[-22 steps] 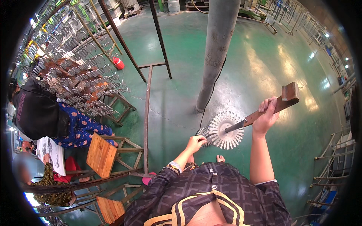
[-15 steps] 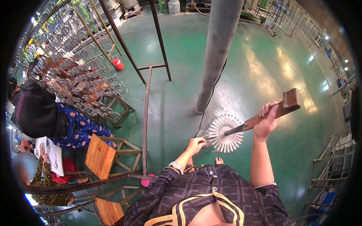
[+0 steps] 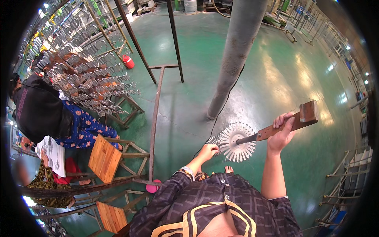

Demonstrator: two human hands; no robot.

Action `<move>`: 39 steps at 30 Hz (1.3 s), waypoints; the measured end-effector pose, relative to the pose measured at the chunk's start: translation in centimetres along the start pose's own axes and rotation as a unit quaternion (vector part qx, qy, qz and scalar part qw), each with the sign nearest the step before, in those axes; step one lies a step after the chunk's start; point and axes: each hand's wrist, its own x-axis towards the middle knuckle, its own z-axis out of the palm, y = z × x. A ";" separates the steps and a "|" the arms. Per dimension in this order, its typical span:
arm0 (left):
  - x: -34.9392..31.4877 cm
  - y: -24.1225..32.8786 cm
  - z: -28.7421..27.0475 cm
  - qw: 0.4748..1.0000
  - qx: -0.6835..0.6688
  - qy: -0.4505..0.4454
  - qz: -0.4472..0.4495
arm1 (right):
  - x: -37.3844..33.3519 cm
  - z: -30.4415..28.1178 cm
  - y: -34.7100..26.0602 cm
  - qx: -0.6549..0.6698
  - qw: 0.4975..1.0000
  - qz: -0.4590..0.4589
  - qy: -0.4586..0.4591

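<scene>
A round, pale disc (image 3: 244, 149) with white strips radiating from its rim is joined to a dark rod (image 3: 248, 138) that runs into a brown wooden bar (image 3: 272, 131). My right hand (image 3: 280, 136) is wrapped around that bar, below its blocky end piece (image 3: 308, 112). At the disc's left side, my left hand (image 3: 207, 153) has its fingers curled and pressed together; what they pinch is too small to make out. Behind those fingers shows part of a second, smaller fringed round piece (image 3: 213, 141).
A grey pillar (image 3: 233, 59) rises beyond the disc, a black cable beside it. Left stand a metal frame (image 3: 156, 114), a wooden stool (image 3: 106, 158) and a rack hung with many metal hangers (image 3: 85, 75). Two people work there. A pink round object (image 3: 153, 186) lies near the frame.
The whole view has shifted slightly. My left fingers have curled in more, and the thin dark piece seen between them and the disc no longer shows. My right hand keeps its hold.
</scene>
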 end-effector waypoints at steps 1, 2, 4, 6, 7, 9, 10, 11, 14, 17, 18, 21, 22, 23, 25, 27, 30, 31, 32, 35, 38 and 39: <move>0.0 0.0 0.1 1.000 0.001 0.001 -0.004 | 0.0 0.0 0.0 -0.002 1.000 0.002 -0.002; 0.0 0.1 0.2 1.000 0.003 0.002 -0.008 | 0.0 0.0 -0.1 -0.004 1.000 0.003 -0.005; 0.0 -0.1 0.6 1.000 0.011 0.010 -0.006 | 0.1 -0.1 -0.1 -0.006 1.000 0.004 -0.009; 0.1 -0.2 0.8 0.999 0.024 0.022 0.006 | 0.2 -0.1 0.1 -0.005 1.000 0.005 -0.013; 0.2 -0.2 0.8 0.999 0.025 0.021 0.005 | 0.2 -0.1 0.1 -0.005 1.000 0.006 -0.010; 0.1 0.1 0.5 0.999 0.030 0.020 0.003 | 0.2 0.0 0.2 -0.005 1.000 0.008 -0.005; 0.0 0.4 0.2 0.999 0.036 0.025 0.004 | 0.2 0.1 0.2 -0.004 1.000 0.010 -0.010; -0.2 0.6 -0.2 0.999 0.032 0.032 -0.002 | 0.2 0.0 0.3 -0.002 1.000 0.012 -0.017; -1.2 1.6 -3.3 0.997 0.019 0.070 -0.007 | 0.1 0.2 0.1 0.009 1.000 0.030 -0.001; -2.8 6.5 -11.6 0.985 0.045 0.151 0.066 | 0.3 -1.3 1.3 0.014 0.999 0.036 -0.009; -3.1 8.8 -15.2 0.971 0.080 0.196 0.108 | 0.2 -1.1 1.3 0.021 0.999 0.036 -0.004; -7.1 21.5 -24.9 0.903 0.091 0.374 0.191 | -0.1 -0.3 0.3 0.012 1.000 0.017 -0.007; -9.3 26.1 -27.7 0.864 0.146 0.435 0.209 | -0.2 0.0 -0.2 0.006 1.000 0.010 -0.012; -11.2 28.8 -30.4 0.795 0.181 0.518 0.259 | -0.2 0.3 -0.5 0.004 1.000 0.010 -0.020; -14.5 35.3 -34.4 0.654 0.206 0.641 0.345 | -0.2 0.5 -0.6 0.000 1.000 0.020 -0.016; -16.6 40.1 -38.4 0.564 0.226 0.704 0.366 | -0.2 0.5 -0.6 0.001 1.000 0.022 -0.014; -17.3 46.2 -43.7 0.501 0.283 0.731 0.368 | 0.0 0.3 -0.4 -0.002 1.000 0.019 -0.024; -17.6 47.6 -45.1 0.502 0.285 0.726 0.373 | 0.0 0.3 -0.3 -0.001 0.999 0.022 -0.030; -17.7 48.6 -46.4 0.494 0.293 0.739 0.353 | -0.1 0.6 -0.2 0.002 0.999 0.027 -0.031; -16.0 50.6 -49.6 0.509 0.292 0.750 0.303 | -0.1 0.1 -0.1 -0.001 1.000 0.023 -0.017; -15.0 51.4 -50.8 0.509 0.334 0.734 0.301 | 0.0 -0.4 0.3 0.010 1.000 0.017 -0.021; -14.4 51.5 -51.5 0.494 0.357 0.735 0.297 | -0.1 -0.3 0.1 0.011 1.000 0.018 -0.021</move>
